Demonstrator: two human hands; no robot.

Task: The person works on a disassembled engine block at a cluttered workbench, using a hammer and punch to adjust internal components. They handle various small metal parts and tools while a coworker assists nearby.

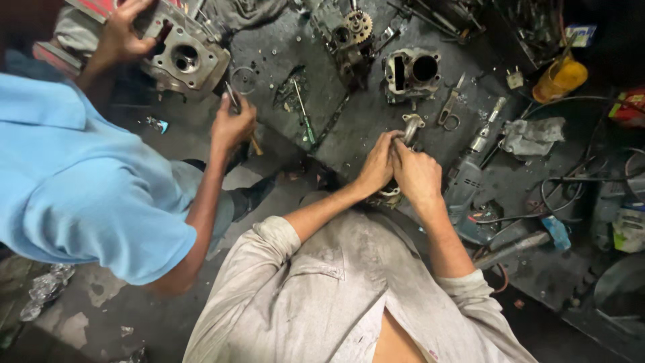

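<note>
Both of the person's hands are clenched together at the near edge of the dark, oil-stained metal tabletop (376, 114). The left hand (377, 165) and the right hand (416, 176) press against each other, thumbs side by side, wrapped around a grey metal connecting rod (411, 126). Only the rod's upper end shows above the knuckles: a dull silver shank ending in a rounded eye, smudged with grease. Below the hands a darker round metal part (388, 196) peeks out, mostly hidden, so I cannot tell just how it joins the rod.

Just beyond the rod on the tabletop stands a grey cast engine cylinder block (411, 72) with one round bore and a rectangular opening beside it. To its left sits an engine piece with a pale toothed sprocket (357, 27) on top. Right of the rod lie a small silver pair of pliers (449, 107), a grey electric drill (467, 171) lying on its side, and a crumpled grey rag (532, 136). A yellow plastic bottle (561, 77) stands farther right among cables. A green-handled screwdriver (304, 114) lies left of the hands, with loose washers and screws scattered around it.

On the left, a co-worker in a light blue shirt (74, 181) grips a grey cylinder head (185, 57) with one hand and holds a slim tool in the other hand (232, 124).
</note>
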